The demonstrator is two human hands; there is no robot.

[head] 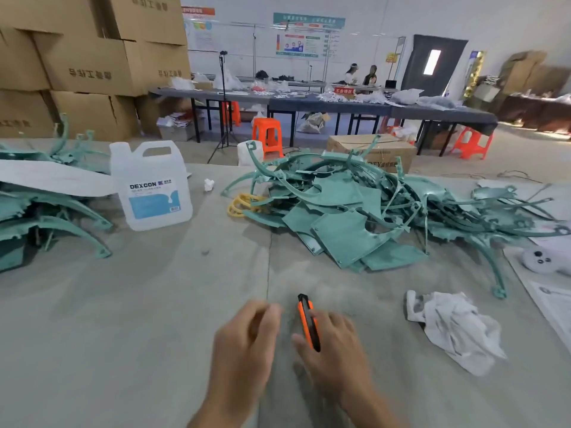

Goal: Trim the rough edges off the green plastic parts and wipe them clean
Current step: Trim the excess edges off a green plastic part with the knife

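A big tangle of green plastic parts [355, 208] lies on the grey table [139, 304], flat panels in front and curved strips behind. A second pile of green parts [46, 211] sits at the left edge. My right hand [333, 350] holds an orange and black utility knife [307, 322] between thumb and fingers, tip pointing away from me. My left hand [247, 341] hovers just left of it with loosely curled fingers, holding nothing. A crumpled white cloth [454, 329] lies to the right of my hands.
A white DEXCON jug [151, 186] stands left of centre, beside a small paper wad [209, 184]. Yellow rings [239, 205] lie by the big pile. Paper sheets and a white device [540, 261] occupy the right edge. Cardboard boxes, orange stools and a long table with people stand behind.
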